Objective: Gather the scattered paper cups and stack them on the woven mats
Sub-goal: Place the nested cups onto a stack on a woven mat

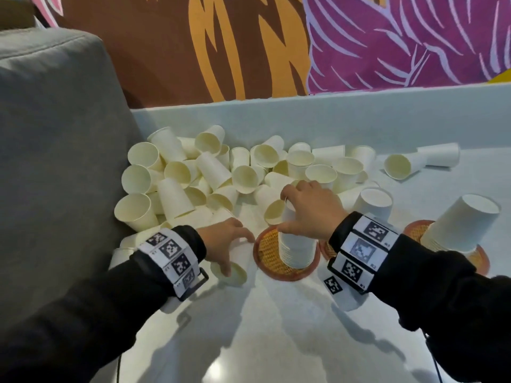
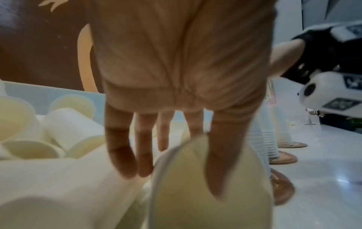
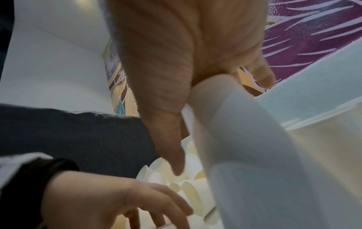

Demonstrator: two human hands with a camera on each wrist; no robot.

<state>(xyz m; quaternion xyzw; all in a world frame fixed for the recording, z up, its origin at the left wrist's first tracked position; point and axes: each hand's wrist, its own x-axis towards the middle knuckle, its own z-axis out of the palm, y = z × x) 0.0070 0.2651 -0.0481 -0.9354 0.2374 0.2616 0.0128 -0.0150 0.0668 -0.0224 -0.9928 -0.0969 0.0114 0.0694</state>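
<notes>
3 woven mats could be counted on the pale table [image 1: 276,327], 1 of them [image 1: 266,254] largely in view, 1 mostly hidden behind the right wrist, and 1 [image 1: 414,226] at the right. 3 stacks of inverted paper cups were seen, 1 per mat. The top of the nearest stack [image 1: 296,250] was clasped from above by the right hand [image 1: 309,208], its fingers curled round it. A single loose cup [image 1: 232,273] lying on its side was pinched at the rim by the left hand [image 1: 224,241], thumb inside its mouth. A pile of scattered cups [image 1: 221,175], too many to be counted, lay behind. Square coded markers were worn on both wrists; their tiny labels could not be read.
</notes>
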